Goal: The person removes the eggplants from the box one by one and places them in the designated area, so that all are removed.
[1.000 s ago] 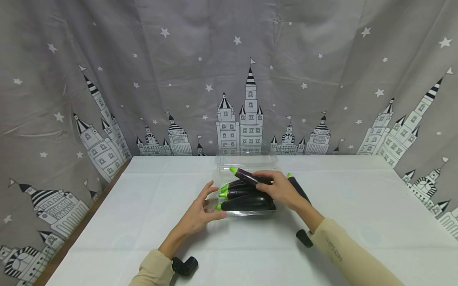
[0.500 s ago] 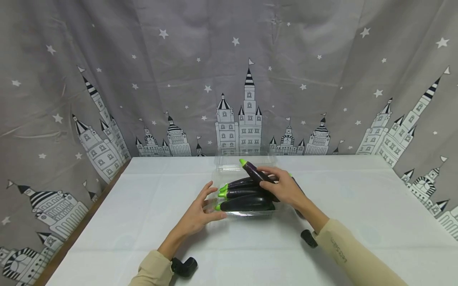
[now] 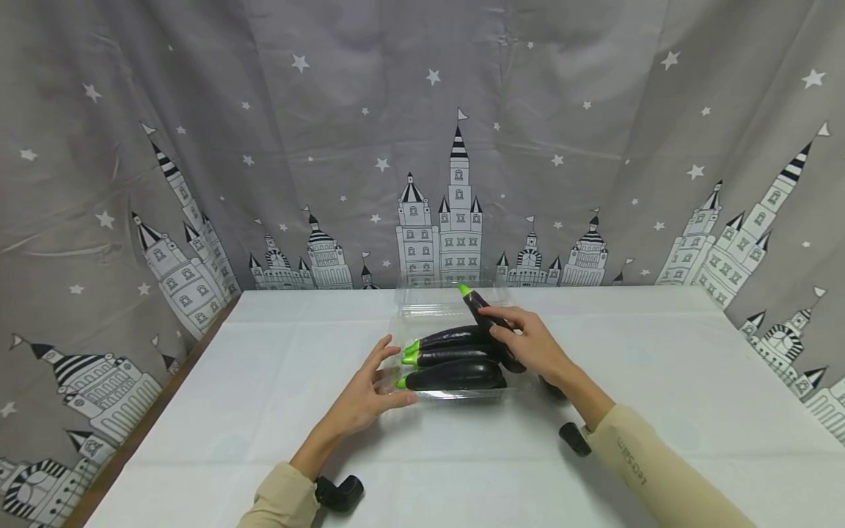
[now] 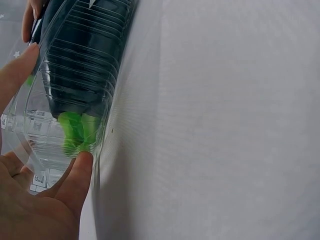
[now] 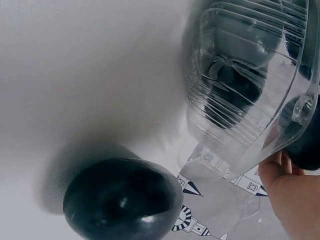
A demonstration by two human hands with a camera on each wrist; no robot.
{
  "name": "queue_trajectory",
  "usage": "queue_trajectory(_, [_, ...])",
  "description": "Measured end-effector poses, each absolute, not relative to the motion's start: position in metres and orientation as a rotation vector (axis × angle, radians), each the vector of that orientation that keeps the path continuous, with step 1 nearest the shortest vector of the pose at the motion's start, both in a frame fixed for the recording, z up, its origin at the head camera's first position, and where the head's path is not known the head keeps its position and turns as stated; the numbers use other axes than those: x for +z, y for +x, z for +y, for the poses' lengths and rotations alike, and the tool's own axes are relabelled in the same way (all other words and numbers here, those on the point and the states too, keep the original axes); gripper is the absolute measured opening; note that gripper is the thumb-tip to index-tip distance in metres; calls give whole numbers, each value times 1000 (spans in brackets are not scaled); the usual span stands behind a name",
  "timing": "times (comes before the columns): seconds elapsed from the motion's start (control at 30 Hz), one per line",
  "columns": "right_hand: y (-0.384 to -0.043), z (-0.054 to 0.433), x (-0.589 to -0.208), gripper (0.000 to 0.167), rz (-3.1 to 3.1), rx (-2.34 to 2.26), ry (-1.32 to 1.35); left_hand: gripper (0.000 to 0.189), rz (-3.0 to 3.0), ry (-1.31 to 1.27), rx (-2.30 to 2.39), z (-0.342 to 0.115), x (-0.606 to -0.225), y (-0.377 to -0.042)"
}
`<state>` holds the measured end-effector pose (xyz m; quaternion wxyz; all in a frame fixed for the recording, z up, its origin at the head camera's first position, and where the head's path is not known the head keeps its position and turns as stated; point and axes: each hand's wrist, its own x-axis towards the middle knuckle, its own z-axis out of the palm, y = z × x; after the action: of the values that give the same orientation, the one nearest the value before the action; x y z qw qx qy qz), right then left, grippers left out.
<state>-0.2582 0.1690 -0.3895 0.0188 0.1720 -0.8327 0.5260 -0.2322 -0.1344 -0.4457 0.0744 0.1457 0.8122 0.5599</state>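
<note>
A clear plastic clamshell container (image 3: 455, 394) lies with its lid (image 3: 422, 297) folded back. Three dark purple eggplants (image 3: 455, 375) with green stems lie side by side in it. My left hand (image 3: 364, 396) holds the container's left end; in the left wrist view the thumb (image 4: 77, 180) touches its ribbed wall. With my right hand (image 3: 531, 348) I grip another eggplant (image 3: 477, 302), tilted, stem pointing away, above the container's right end. One more eggplant (image 5: 122, 200) rests on the table right of the container, mostly hidden by my right wrist in the head view.
A white cloth covers the table (image 3: 297, 352). Behind it hangs a grey curtain (image 3: 554, 110) printed with castles and stars. Black wrist devices (image 3: 339, 493) sit at both sleeves.
My right hand has shifted right with the gripped eggplant, whose stem end has swung away from me and to the right. My left hand stays at the container's left end.
</note>
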Motion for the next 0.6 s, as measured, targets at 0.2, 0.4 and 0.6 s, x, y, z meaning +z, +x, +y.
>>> queue_trajectory(0.2, [-255, 172, -388, 45, -2588, 1711, 490, 99, 2425, 437, 1686, -134, -445, -231])
queue_trajectory(0.4, [-254, 178, -390, 53, -2546, 1865, 505, 95, 2440, 441, 1678, -135, -446, -233])
queue_trajectory(0.6, [-256, 183, -395, 57, -2555, 1890, 462, 88, 2455, 459, 1659, -135, -447, -233])
